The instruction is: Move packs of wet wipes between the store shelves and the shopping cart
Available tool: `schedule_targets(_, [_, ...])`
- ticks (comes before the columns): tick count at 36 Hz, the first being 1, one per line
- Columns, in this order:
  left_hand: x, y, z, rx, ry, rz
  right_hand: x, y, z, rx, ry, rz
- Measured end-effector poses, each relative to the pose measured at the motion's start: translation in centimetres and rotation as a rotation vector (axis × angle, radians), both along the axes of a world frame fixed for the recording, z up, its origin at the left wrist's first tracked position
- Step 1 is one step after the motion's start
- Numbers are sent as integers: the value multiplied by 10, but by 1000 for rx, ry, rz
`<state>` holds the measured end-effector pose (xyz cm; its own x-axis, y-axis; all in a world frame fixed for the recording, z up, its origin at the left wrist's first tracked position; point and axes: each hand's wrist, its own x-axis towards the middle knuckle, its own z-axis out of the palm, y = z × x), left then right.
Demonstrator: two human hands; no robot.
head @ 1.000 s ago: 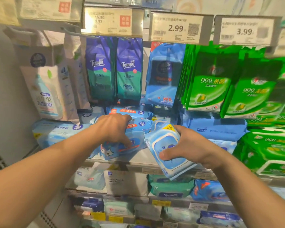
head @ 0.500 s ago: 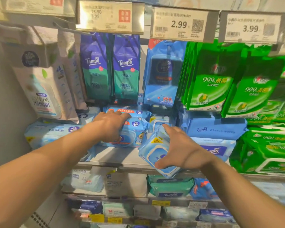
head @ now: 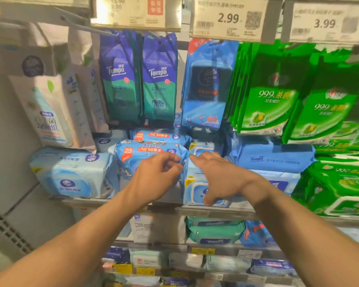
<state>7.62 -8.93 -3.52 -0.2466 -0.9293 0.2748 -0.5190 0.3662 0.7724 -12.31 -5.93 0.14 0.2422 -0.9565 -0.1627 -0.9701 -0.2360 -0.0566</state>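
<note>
My left hand [head: 158, 175] is curled against the right end of a light-blue wipes pack with red labels [head: 145, 151], pinching its crimped edge. That pack lies on top of others on the middle shelf [head: 218, 210]. My right hand [head: 222, 177] spans a second light-blue wipes pack with a white lid outline [head: 195, 191]. This pack stands on the shelf just right of the first. The fingers lie over its top and the thumb presses its front. No shopping cart is in view.
Purple-and-teal Tempo packs [head: 139, 79], a blue pack [head: 207, 85] and green packs [head: 278, 94] hang above. A blue Tempo block [head: 274, 158] sits right of my hands, another light-blue pack [head: 71, 172] left. Price tags [head: 228, 17] hang overhead, with lower shelves [head: 195, 245] below.
My right hand carried the lidded pack up and back from the shelf's front edge and stood it on the shelf. My left hand slid right along the red-labelled pack to its end.
</note>
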Motion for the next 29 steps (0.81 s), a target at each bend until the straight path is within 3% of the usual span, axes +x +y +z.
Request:
schedule_targets(5, [-8, 6, -11, 227, -99, -69, -2, -6, -15, -101, 17, 6])
schedule_targets(9, [-12, 6, -19, 227, -204, -157, -5, -2, -37, -239, 48, -27])
schedule_targets(16, [-24, 6, -27, 158, -251, -169, -4, 14, -44, -278, 91, -88])
schedule_targets(20, [-40, 6, -29, 194, -215, -126, -5, 8, -48, -288, 81, -120])
schedule_targets(29, [-58, 9, -25, 352, 48, -151, -4, -8, -51, -354, 26, -176])
